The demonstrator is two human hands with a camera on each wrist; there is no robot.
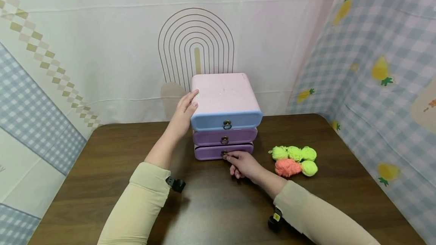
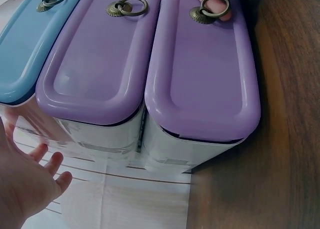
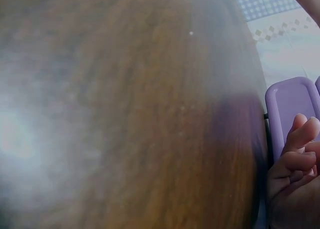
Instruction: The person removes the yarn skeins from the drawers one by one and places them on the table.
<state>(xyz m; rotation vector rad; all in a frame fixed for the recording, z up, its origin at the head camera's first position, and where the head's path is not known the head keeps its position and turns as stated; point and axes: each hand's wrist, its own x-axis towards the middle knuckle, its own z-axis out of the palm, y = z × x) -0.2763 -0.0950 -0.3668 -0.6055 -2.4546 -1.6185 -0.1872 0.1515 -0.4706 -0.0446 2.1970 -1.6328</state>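
Note:
A small three-drawer cabinet (image 1: 223, 90) stands at the back of the table, with a pale pink top. Its top drawer (image 1: 207, 122) is blue; the middle drawer (image 1: 204, 138) and bottom drawer (image 1: 207, 153) are purple. Each front bears a bronze ring pull. My right hand (image 1: 246, 166) pinches the bottom drawer's ring pull (image 2: 227, 9) between thumb and finger. Along that drawer's upper edge runs a dark gap. With fingers extended, my left hand (image 1: 182, 118) rests against the cabinet's left side and top edge. In the left wrist view, the left hand (image 2: 30, 184) shows spread fingers beside the cabinet.
Several lime-yellow yarn balls (image 1: 294, 154) and a coral yarn ball (image 1: 288, 168) lie on the brown wooden table (image 1: 112, 177), right of the cabinet. A patterned cloth (image 1: 112, 48) hangs close behind it, and a checked cloth (image 1: 391, 97) borders the right side.

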